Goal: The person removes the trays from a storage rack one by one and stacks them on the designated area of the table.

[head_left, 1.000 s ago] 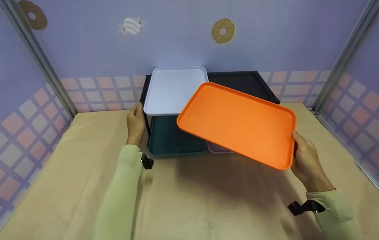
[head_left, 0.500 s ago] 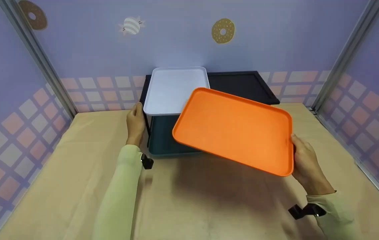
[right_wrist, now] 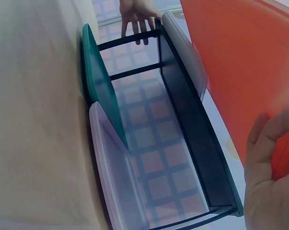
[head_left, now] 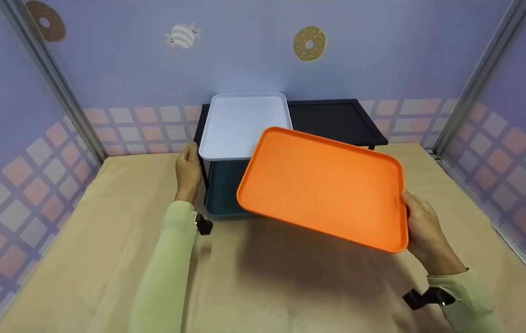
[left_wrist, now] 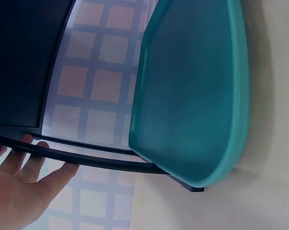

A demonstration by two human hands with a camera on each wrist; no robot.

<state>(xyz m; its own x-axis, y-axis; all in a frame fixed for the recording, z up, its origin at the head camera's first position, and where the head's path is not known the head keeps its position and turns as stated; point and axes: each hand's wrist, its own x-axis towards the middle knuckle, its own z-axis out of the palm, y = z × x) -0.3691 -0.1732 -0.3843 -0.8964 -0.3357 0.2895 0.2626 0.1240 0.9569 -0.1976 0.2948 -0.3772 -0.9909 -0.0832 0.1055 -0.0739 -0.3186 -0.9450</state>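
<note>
My right hand (head_left: 425, 226) grips an orange tray (head_left: 323, 187) by its right edge, thumb on top and fingers underneath. The tray hangs tilted above the table, in front of a black two-legged rack (head_left: 332, 122). In the right wrist view, curled fingers (right_wrist: 266, 136) press the orange tray's underside. At the rack's left side is my left hand (head_left: 189, 169); in the left wrist view its extended fingers (left_wrist: 53, 182) touch the rack's side bar. A white tray (head_left: 244, 125) lies on the rack's left half, right beside that hand. Under it sits a dark green tray (head_left: 223, 196).
A pale lilac tray (right_wrist: 118, 177) stands below the rack beside the green one, hidden by the orange tray in the head view. Beige cloth (head_left: 290, 305) covers the table. Purple walls with a tile print (head_left: 13, 203) and metal posts (head_left: 55, 78) enclose it.
My right hand has drawn the orange tray a little down and toward me, so it covers the lilac tray and uncovers more of the black top. The left hand has stayed put.
</note>
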